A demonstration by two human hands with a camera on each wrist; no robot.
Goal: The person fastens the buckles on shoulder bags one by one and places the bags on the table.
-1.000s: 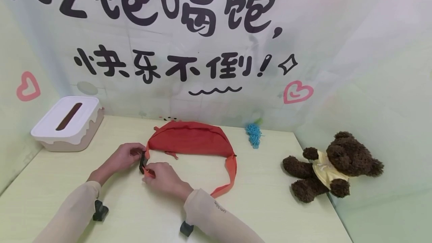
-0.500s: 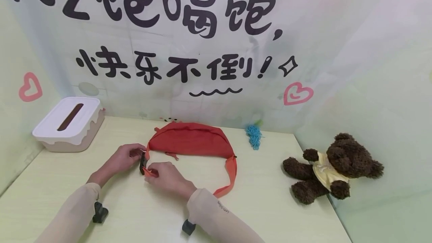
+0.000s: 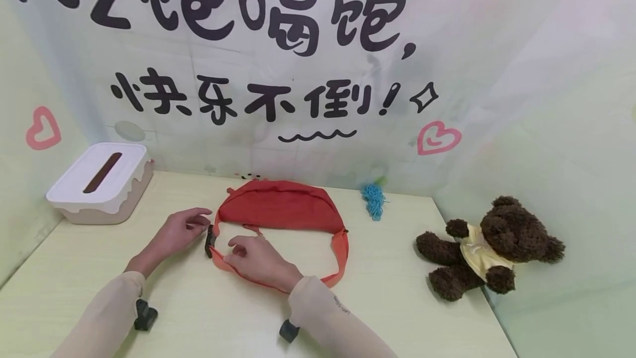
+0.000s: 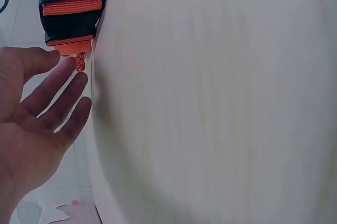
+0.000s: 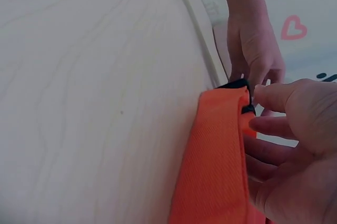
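Observation:
A red waist bag (image 3: 280,206) lies on the table, its orange strap (image 5: 216,155) forming a loop toward me. The black buckle (image 4: 71,21) sits on the strap at the bag's left, fastened as far as I can see. My left hand (image 3: 179,229) is just left of the buckle; its fingers are spread and relaxed and hold nothing. My right hand (image 3: 260,261) hovers at the front of the loop, fingers loosely bent beside the strap. In the right wrist view those fingers lie close against the strap's inner side; whether they touch it I cannot tell.
A tissue box (image 3: 99,181) with a white lid stands at the back left. Blue yarn (image 3: 374,200) lies at the back right. A brown teddy bear (image 3: 489,247) in a yellow shirt lies at the table's right edge. A printed curtain hangs behind.
Both hands have let go near the buckle. The right hand has moved right, leaving the front strap in a joined loop; the left hand has drawn slightly back to the left.

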